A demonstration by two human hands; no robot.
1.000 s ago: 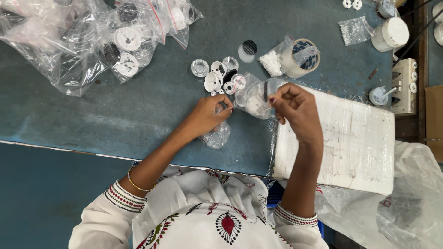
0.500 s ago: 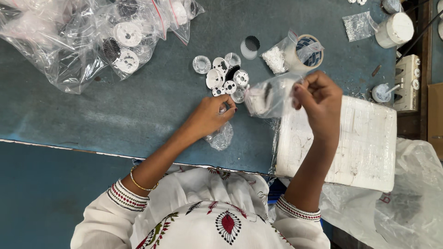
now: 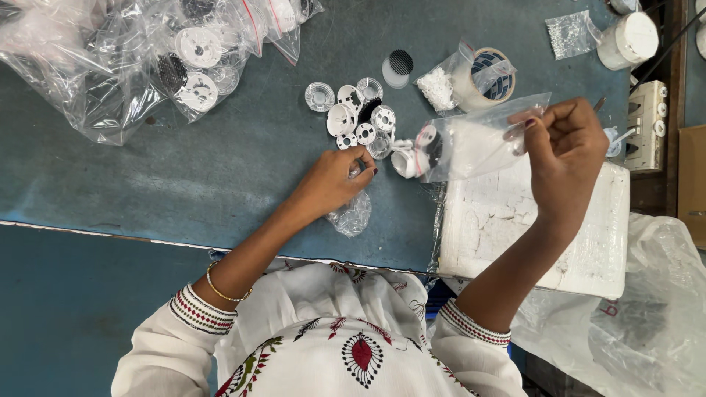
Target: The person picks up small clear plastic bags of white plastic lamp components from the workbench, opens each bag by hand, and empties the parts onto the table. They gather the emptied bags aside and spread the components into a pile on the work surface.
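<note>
Clear plastic bag (image 3: 471, 143) of small white parts pinched by the right hand (image 3: 562, 158), heap of clear bags (image 3: 140, 59) top left, bagged tape roll (image 3: 482, 73), small crumpled bag (image 3: 351, 215) under the left hand (image 3: 334, 180)

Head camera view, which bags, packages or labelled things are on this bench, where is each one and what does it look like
Small clear bag: pinched by the right hand, white and black round parts inside.
Pile of clear bags: upper left, red zip strips, holding white discs.
Bagged tape roll: top centre, beige ring in clear plastic.
Tiny clear bag: top right, pale bits inside.
Crumpled clear bag: under the left hand.
</note>
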